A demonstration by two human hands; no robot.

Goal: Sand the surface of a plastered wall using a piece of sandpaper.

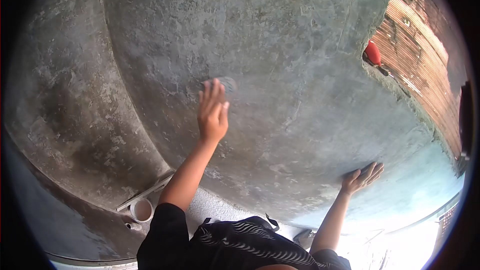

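A grey cement-plastered wall point(270, 93), mottled with lighter patches, fills most of the view before me. My left hand point(213, 114) is raised against it with the fingers pointing up, slightly blurred. Under its fingertips a thin, roundish grey pad point(227, 82) lies against the plaster; motion blur hides what it is made of. Lower and to the right, my right hand point(362, 178) rests on the same wall with its fingers stretched out and nothing in it.
An inner corner at left joins another plastered wall point(75, 120). Below it stand a bucket point(141, 210), a small container point(133, 226) and a pale strip point(144, 193). Beyond the rough right edge are a red object point(372, 53) and rusty corrugated metal sheeting point(420, 41).
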